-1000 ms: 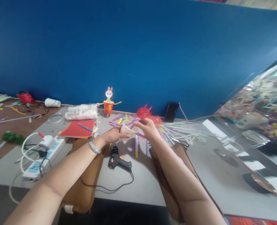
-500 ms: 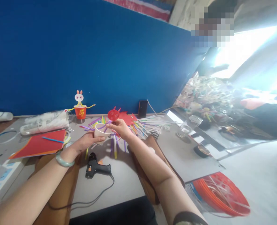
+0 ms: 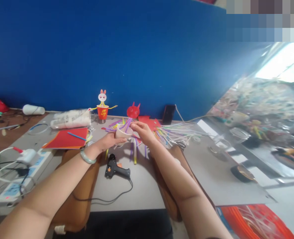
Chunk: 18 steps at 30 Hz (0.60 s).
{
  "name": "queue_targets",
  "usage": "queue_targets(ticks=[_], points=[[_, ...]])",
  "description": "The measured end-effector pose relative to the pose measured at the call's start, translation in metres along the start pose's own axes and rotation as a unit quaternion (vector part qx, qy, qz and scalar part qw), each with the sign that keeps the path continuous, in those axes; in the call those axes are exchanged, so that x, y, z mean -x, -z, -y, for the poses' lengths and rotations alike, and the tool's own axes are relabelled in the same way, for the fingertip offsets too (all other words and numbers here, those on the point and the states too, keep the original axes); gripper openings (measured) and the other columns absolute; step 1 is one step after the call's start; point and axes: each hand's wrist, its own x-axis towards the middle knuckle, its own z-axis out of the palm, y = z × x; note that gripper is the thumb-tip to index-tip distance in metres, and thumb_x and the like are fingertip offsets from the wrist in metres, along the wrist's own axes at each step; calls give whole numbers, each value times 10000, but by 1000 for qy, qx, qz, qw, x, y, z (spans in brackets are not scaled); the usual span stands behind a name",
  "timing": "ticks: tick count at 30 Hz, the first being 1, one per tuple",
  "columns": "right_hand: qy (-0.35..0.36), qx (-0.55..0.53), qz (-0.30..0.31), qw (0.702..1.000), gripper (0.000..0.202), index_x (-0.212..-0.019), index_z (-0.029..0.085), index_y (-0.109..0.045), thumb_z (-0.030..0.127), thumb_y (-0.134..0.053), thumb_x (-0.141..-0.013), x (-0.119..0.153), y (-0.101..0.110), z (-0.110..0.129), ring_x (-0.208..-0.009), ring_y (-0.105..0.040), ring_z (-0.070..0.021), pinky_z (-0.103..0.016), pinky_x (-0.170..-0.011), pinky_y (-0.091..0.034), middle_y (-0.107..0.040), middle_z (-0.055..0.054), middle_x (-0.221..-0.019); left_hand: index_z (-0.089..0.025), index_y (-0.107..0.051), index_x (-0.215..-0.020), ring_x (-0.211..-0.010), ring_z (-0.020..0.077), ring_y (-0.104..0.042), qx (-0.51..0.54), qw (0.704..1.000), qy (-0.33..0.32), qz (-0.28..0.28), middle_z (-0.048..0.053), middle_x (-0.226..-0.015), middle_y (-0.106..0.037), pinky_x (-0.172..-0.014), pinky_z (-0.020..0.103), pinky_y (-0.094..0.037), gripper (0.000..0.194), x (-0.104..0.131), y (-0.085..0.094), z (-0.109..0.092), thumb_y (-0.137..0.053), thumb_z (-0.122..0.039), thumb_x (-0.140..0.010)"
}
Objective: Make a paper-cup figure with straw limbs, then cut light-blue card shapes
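White cup (image 3: 122, 134) held above the desk (image 3: 147, 196)

Our left hand (image 3: 109, 142) wraps around it, between the desk's front and back edges. Our right hand (image 3: 142, 131), fingertips nearly together, seems to pinch purple stems (image 3: 128, 123) below a red head (image 3: 133, 112).

The left hand (image 3: 108, 142) hides part of the white cup (image 3: 122, 133), and the lower ends of the purple straws (image 3: 127, 124) are lost at its rim. Whether the right hand (image 3: 144, 131) pinches straws or rim is too small to tell. Just above both hands, markings on the red eared head (image 3: 133, 112) blur together; beyond the left hand, the red cup (image 3: 102, 113) bears lettering too small to read. Far right of the right hand, a heap (image 3: 257, 109) smears — its pieces indistinct — and nearer, the bottom edge cuts a red container (image 3: 234, 219).
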Motion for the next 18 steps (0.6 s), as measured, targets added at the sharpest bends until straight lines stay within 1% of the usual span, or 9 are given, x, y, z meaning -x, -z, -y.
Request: queue_targets(ticks=[2, 4, 6, 8, 10, 13, 16, 18], points=[[-9, 0, -16, 1000, 536, -906, 197, -738, 693, -641, -728, -3, 1, -2, -774, -633, -154, -284, -739, -490, -719, -38, -869, -141, -707, -1116, -1067, 277, -650, 14, 1000, 0, -20, 116, -1130, -722, -967, 431, -496, 496, 0, 0, -3, -801, -414, -714], [-15, -5, -28, 999, 633, -957, 189, -734, 758, -539, -759, -6, 1, -6, -833, -649, -170, -284, -741, -494, -717, -63, -923, -150, -695, -1115, -1039, 257, -659, 46, 998, -5, -45, 117, -1140, -718, -958, 420, -500, 466, 0, 1, -7, -792, -394, -731], [-14, -10, -43, 999, 667, -968, 183, -731, 777, -516, -757, -9, 2, -9, -873, -654, -179, -286, -760, -495, -717, -76, -956, -142, -686, -1099, -1019, 247, -661, 75, 995, -5, -71, 125, -1134, -715, -953, 416, -499, 440, -1, 3, -9, -784, -379, -741], [-16, -20, -53, 998, 661, -970, 183, -732, 774, -535, -748, -10, 2, -12, -860, -654, -176, -289, -766, -494, -720, -75, -962, -133, -681, -1095, -1012, 242, -656, 103, 991, -5, -88, 133, -1136, -708, -947, 413, -498, 438, -2, 5, -10, -785, -369, -741], [-24, -33, -55, 998, 627, -976, 188, -733, 747, -585, -734, -9, 2, -13, -820, -650, -168, -289, -755, -492, -723, -66, -931, -133, -673, -1123, -1013, 238, -649, 138, 986, -9, -88, 135, -1157, -695, -936, 411, -500, 463, -4, 8, -9, -790, -358, -736], [-24, -33, -44, 998, 508, -961, 197, -728, 635, -706, -705, -6, 0, -12, -813, -650, -163, -288, -770, -488, -729, -51, -892, -137, -668, -1144, -991, 223, -645, 181, 980, -19, -75, 130, -1156, -689, -905, 395, -506, 481, -7, 12, -5, -795, -356, -735], [-17, -6, -22, 1000, 366, -878, 197, -725, 498, -786, -679, 0, -3, -9, -800, -648, -159, -299, -798, -480, -733, -35, -858, -133, -676, -1128, -950, 207, -642, 191, 978, -31, -72, 125, -1120, -695, -871, 376, -508, 483, -9, 14, -2, -803, -365, -724], [-15, 17, -19, 1000, 325, -851, 192, -733, 453, -803, -671, 3, -6, -7, -796, -645, -160, -317, -825, -478, -736, -29, -843, -132, -678, -1127, -944, 211, -640, 188, 979, -38, -72, 127, -1103, -699, -863, 378, -505, 492, -10, 14, -1, -800, -379, -720]])
